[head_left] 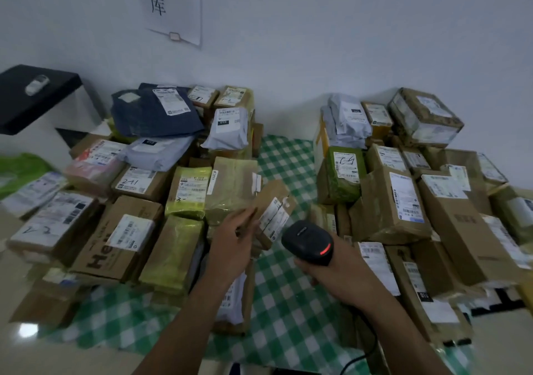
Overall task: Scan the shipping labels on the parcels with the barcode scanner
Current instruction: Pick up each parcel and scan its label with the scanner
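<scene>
The left hand is gripping a small brown parcel, label facing the barcode scanner the right hand is clutching; next, probably steadying the aim.

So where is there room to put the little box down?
On the bare green-and-white checked cloth: a strip between the left heap of cardboard parcels and the right heap, wider near the front. The pale shiny floor, front left, is bare too. Both heaps are packed tight.
</scene>
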Demonstrator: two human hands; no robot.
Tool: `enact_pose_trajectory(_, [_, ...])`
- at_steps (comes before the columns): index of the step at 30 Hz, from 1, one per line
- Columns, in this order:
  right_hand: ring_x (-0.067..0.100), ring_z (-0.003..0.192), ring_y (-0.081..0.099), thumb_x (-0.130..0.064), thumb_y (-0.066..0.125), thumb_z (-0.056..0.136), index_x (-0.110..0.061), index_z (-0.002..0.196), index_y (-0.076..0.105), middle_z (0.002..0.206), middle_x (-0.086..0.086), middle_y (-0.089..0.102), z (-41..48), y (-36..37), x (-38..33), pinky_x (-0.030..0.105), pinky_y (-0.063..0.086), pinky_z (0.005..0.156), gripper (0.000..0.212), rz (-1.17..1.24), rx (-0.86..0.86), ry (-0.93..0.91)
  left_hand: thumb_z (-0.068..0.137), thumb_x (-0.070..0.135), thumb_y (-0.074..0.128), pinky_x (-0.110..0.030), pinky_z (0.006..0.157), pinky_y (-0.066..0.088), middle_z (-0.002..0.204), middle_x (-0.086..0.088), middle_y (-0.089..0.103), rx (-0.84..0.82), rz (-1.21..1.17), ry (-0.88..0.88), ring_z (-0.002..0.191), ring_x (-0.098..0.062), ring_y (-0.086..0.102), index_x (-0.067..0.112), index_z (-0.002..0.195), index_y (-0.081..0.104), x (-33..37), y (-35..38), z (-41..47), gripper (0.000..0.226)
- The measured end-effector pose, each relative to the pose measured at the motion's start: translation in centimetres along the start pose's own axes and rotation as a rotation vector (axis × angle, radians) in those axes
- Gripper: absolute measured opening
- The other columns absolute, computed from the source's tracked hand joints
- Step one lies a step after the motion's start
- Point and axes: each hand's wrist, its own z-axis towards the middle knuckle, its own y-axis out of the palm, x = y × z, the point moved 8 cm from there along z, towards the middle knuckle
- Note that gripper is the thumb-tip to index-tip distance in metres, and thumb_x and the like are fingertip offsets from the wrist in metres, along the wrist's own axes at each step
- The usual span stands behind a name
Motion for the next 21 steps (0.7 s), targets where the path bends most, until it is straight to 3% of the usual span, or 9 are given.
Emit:
enact_pose_trajectory(3, [0.004, 0.067, 0.071, -0.025, 0.080, 0.089, -0.047, 0.103, 0.058, 0.081, -0.014, 0.074, -0.4, 0.5, -0.4, 0.012, 0.050, 0.057, 0.035, 0.017, -0.010, 0.013, 0.105, 0.034, 0.057, -0.001, 0.081, 0.042, 0.140, 0.013, 0.054, -0.002, 0.030, 0.004, 0.116, 0.001, 0.055, 0.028, 0.145, 0.058, -0.1, -0.3, -0.3, 0.041])
enact_pose_trajectory(7, [0.005, 0.073, 0.072, -0.031, 0.079, 0.090, -0.049, 0.111, 0.056, 0.092, -0.012, 0.075, -0.9, 1.0, -0.6, 0.011, 0.049, 0.059, 0.036, 0.024, -0.013, 0.032, 0.105, 0.034, 0.057, 0.003, 0.081, 0.039, 0.138, 0.014, 0.050, -0.003, 0.047, 0.005, 0.122, -0.001, 0.049, 0.026, 0.145, 0.058, -0.4, -0.7, -0.5, 0.041])
enact_pose_trajectory(9, [0.006, 0.075, 0.073, -0.031, 0.079, 0.090, -0.050, 0.113, 0.056, 0.095, -0.013, 0.075, -1.0, 0.9, -0.4, 0.014, 0.051, 0.062, 0.038, 0.027, -0.003, 0.041, 0.105, 0.032, 0.057, -0.003, 0.090, 0.042, 0.139, 0.012, 0.051, 0.011, 0.054, 0.032, 0.125, -0.004, 0.050, 0.026, 0.144, 0.058, -0.4, -0.8, -0.4, 0.040])
enact_pose_trajectory(11, [0.006, 0.076, 0.073, -0.030, 0.079, 0.090, -0.049, 0.115, 0.055, 0.098, -0.013, 0.074, -1.0, 0.8, -0.4, 0.016, 0.053, 0.063, 0.039, 0.019, 0.005, 0.042, 0.104, 0.033, 0.057, -0.020, 0.103, 0.047, 0.145, 0.007, 0.052, 0.010, 0.055, 0.052, 0.128, -0.009, 0.052, 0.026, 0.143, 0.059, -0.7, -0.8, -0.2, 0.040])
enact_pose_trajectory(13, [0.006, 0.077, 0.073, -0.029, 0.079, 0.091, -0.053, 0.113, 0.054, 0.099, -0.013, 0.074, -1.1, 0.8, -0.6, 0.016, 0.053, 0.063, 0.041, 0.018, 0.004, 0.034, 0.104, 0.036, 0.057, -0.030, 0.107, 0.049, 0.147, 0.005, 0.052, -0.001, 0.052, 0.052, 0.129, -0.010, 0.053, 0.026, 0.144, 0.059, -0.8, -0.7, -0.2, 0.041])
enact_pose_trajectory(18, [0.008, 0.078, 0.074, -0.031, 0.080, 0.089, -0.049, 0.114, 0.058, 0.096, -0.012, 0.075, -1.1, 0.9, -0.4, 0.026, 0.060, 0.071, 0.038, 0.004, -0.002, 0.040, 0.103, 0.037, 0.059, -0.014, 0.099, 0.042, 0.147, 0.009, 0.050, 0.012, 0.049, 0.033, 0.127, -0.005, 0.049, 0.026, 0.144, 0.059, -1.2, -0.9, 0.3, 0.042])
enact_pose_trajectory(21, [0.003, 0.083, 0.072, -0.029, 0.080, 0.089, -0.049, 0.112, 0.058, 0.098, -0.013, 0.074, -1.0, 1.1, -0.3, 0.029, 0.061, 0.078, 0.038, 0.001, 0.000, 0.030, 0.102, 0.039, 0.060, -0.023, 0.105, 0.045, 0.148, 0.010, 0.049, -0.005, 0.011, 0.021, 0.129, -0.005, 0.048, 0.028, 0.143, 0.060, -1.4, -0.6, 0.3, 0.042])
